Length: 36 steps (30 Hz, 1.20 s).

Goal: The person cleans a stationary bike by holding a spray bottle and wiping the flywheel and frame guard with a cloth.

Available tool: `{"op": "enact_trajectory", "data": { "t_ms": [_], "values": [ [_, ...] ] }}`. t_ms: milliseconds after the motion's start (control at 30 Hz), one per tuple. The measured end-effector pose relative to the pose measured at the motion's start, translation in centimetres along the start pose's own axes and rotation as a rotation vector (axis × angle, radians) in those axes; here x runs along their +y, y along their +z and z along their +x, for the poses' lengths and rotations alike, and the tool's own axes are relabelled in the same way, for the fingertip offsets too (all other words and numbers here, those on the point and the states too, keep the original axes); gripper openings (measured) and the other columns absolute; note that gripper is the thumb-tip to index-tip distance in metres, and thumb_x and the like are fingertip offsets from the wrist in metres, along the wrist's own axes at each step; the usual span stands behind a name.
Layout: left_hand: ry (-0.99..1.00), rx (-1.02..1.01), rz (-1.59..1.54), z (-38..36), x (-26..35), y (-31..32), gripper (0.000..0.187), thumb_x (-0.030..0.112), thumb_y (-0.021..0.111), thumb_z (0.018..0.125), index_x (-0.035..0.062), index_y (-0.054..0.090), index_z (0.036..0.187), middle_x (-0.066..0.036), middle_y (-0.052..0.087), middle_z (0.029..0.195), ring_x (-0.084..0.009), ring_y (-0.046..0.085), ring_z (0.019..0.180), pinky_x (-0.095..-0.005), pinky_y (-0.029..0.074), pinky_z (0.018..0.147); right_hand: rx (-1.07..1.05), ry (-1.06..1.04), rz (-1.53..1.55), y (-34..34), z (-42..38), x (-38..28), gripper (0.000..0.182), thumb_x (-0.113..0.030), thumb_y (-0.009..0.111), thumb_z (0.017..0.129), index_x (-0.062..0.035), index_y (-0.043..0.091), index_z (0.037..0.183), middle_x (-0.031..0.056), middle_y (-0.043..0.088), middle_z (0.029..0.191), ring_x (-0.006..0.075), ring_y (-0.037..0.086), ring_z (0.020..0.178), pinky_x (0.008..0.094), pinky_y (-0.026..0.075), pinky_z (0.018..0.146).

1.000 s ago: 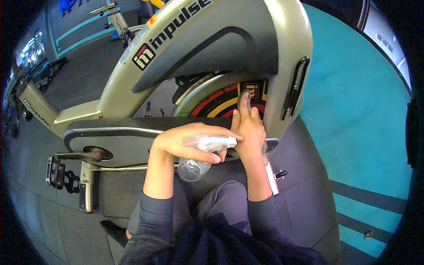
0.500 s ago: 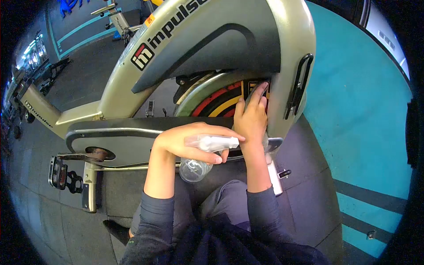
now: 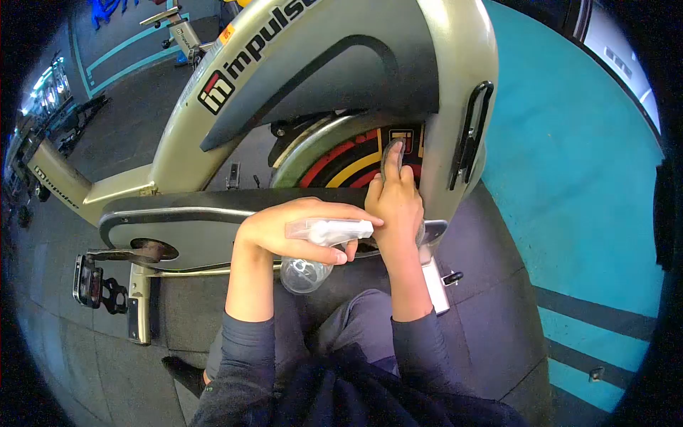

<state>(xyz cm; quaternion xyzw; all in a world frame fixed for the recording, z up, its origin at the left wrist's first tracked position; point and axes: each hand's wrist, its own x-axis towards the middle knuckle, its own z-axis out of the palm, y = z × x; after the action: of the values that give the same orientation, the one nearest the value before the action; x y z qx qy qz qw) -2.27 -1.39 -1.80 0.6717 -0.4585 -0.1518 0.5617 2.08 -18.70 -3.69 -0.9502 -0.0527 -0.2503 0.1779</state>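
My left hand point(image 3: 274, 226) is closed around a clear spray bottle point(image 3: 306, 274) with a white trigger head point(image 3: 331, 230), its nozzle pointing right toward my right wrist. My right hand point(image 3: 398, 206) reaches to the flywheel point(image 3: 345, 167) of an exercise bike, which has red, yellow and black bands. Under its fingers is a grey cloth point(image 3: 390, 162), pressed against the flywheel's face; most of it is hidden by the hand. The bike's grey cover point(image 3: 356, 85) arches above, and the chain guard point(image 3: 206, 235) runs behind my left hand.
A pedal point(image 3: 89, 281) sticks out at the lower left of the bike. A black bottle-cage-like bracket point(image 3: 471, 135) sits on the right frame post. Another bike point(image 3: 186, 39) stands behind. Teal flooring point(image 3: 569, 178) lies to the right of dark mats.
My right hand and the cloth have shifted slightly left and down across the flywheel, uncovering more of its label. The whole view has also drifted a little. The left hand keeps the spray bottle.
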Motion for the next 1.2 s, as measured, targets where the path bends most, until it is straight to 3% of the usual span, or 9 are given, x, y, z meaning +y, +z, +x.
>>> {"op": "enact_trajectory", "data": {
  "t_ms": [200,300,500,600,833,1000,1200],
  "values": [
    [-0.006,0.0,-0.011,0.0,0.3,0.1,0.057,0.008,0.066,0.08,0.0048,0.047,0.134,-0.009,0.065,0.089,-0.0159,0.062,0.082,-0.03,0.05,0.075,0.174,0.073,0.075,2.3,1.1,0.4,0.063,-0.026,0.045,0.092,-0.0058,0.018,0.145,0.0226,0.054,0.108,0.0409,0.06,0.085,0.0483,0.051,0.074],
    [-0.043,0.003,-0.026,0.0,0.2,0.1,0.057,0.009,0.066,0.08,0.0041,0.047,0.134,-0.009,0.065,0.089,-0.0162,0.063,0.082,-0.0304,0.05,0.075,0.232,0.021,0.103,2.4,1.1,0.9,0.062,-0.025,0.046,0.091,-0.0056,0.021,0.145,0.0229,0.055,0.109,0.0407,0.059,0.087,0.048,0.05,0.076],
    [-0.013,-0.004,0.006,-0.1,-0.1,0.0,0.057,0.01,0.067,0.08,0.0049,0.047,0.134,-0.009,0.066,0.089,-0.0163,0.063,0.082,-0.0302,0.051,0.075,0.023,-0.173,0.112,0.4,0.0,2.0,0.059,-0.024,0.048,0.087,-0.0087,0.031,0.142,0.0176,0.055,0.098,0.0359,0.061,0.081,0.0465,0.051,0.072],
    [-0.011,0.005,0.042,0.0,-0.1,0.0,0.057,0.01,0.068,0.079,0.0057,0.048,0.133,-0.009,0.066,0.089,-0.0159,0.064,0.082,-0.0299,0.051,0.075,0.003,-0.089,0.024,0.0,-0.1,1.1,0.059,-0.023,0.049,0.086,-0.0117,0.032,0.142,0.0164,0.054,0.097,0.0343,0.061,0.08,0.0459,0.052,0.069],
    [-0.02,0.039,0.073,0.0,0.1,0.3,0.058,0.008,0.068,0.079,0.0061,0.049,0.133,-0.009,0.066,0.089,-0.0157,0.064,0.08,-0.0299,0.051,0.075,0.028,-0.04,-0.05,0.1,-0.2,0.3,0.061,-0.022,0.051,0.086,-0.0085,0.03,0.142,0.0164,0.053,0.1,0.0354,0.061,0.079,0.0446,0.053,0.069],
    [-0.005,0.034,0.041,0.0,0.1,0.3,0.058,0.007,0.068,0.079,0.0062,0.048,0.133,-0.008,0.065,0.088,-0.0155,0.062,0.08,-0.0294,0.05,0.075,0.124,0.05,0.037,1.5,0.5,0.5,0.064,-0.023,0.047,0.09,-0.0018,0.02,0.144,0.0209,0.054,0.106,0.0392,0.06,0.084,0.0475,0.051,0.072],
    [-0.024,0.034,0.024,0.0,0.1,0.3,0.057,0.007,0.068,0.08,0.0055,0.048,0.133,-0.008,0.065,0.089,-0.0153,0.062,0.08,-0.0296,0.05,0.075,0.071,-0.093,0.04,0.3,0.0,1.3,0.063,-0.02,0.051,0.088,-0.0074,0.025,0.143,0.0192,0.052,0.104,0.0354,0.061,0.086,0.0455,0.053,0.07]
  ]
}}
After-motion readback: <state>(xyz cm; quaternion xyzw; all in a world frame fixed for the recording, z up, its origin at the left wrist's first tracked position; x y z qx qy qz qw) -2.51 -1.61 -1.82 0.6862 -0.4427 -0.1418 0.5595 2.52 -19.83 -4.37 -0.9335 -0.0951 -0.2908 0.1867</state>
